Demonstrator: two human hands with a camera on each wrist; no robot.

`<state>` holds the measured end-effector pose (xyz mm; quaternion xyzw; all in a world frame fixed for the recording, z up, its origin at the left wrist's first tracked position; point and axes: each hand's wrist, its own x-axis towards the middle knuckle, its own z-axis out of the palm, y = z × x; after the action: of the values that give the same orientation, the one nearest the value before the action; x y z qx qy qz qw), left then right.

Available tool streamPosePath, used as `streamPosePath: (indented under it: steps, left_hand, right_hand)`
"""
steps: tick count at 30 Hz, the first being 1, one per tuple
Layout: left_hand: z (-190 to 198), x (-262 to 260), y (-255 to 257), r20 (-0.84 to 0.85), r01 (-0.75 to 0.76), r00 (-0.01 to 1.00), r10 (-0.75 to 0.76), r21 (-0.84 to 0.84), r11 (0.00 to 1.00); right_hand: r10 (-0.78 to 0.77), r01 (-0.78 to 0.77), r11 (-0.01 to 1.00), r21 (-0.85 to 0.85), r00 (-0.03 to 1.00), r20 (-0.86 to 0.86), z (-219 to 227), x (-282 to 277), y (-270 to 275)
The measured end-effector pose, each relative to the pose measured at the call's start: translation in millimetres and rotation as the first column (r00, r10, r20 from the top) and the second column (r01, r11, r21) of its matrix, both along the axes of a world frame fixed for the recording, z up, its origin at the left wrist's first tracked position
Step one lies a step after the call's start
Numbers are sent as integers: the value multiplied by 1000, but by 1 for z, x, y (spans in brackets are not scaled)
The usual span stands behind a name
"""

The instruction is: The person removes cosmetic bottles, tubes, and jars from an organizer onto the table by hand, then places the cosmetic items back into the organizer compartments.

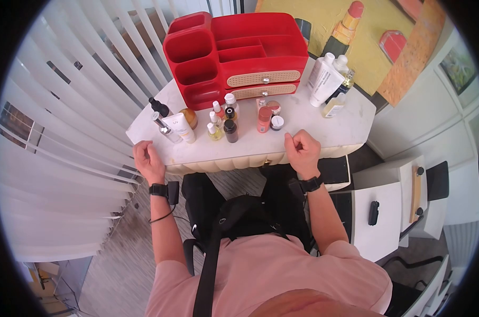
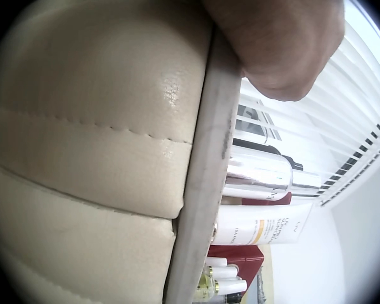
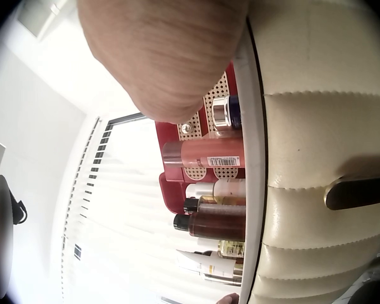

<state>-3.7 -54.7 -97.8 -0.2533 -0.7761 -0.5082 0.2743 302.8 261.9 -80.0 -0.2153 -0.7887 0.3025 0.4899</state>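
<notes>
My left hand (image 1: 149, 160) rests at the front left edge of the white tabletop (image 1: 197, 155), fingers loosely curled and holding nothing. Nearest to it stand a silver pump bottle (image 1: 167, 130) and a white UV tube (image 1: 181, 127). On the front edge at the right, my right hand (image 1: 303, 151) also lies loosely curled with nothing in it. Just beyond that hand are a small round jar (image 1: 277, 122) and a pink bottle (image 1: 264, 120). Between the hands, several small bottles, among them a dark one (image 1: 230, 131), stand upright in a cluster.
A red organizer (image 1: 239, 58) with open compartments and two woven-front drawers stands at the back. White tubes (image 1: 326, 84) and a clear bottle (image 1: 334, 105) are at the right rear. Vertical blinds (image 1: 75, 132) hang on the left; a painted board (image 1: 366, 47) leans behind.
</notes>
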Motion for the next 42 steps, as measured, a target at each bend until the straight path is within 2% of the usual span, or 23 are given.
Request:
streamPosePath:
  steps: [42]
  left_hand:
    - [1,0,2,-9,11,1000,-11,21,1000]
  right_hand:
    - [9,-8,1000,16,1000,-2,1,0,0]
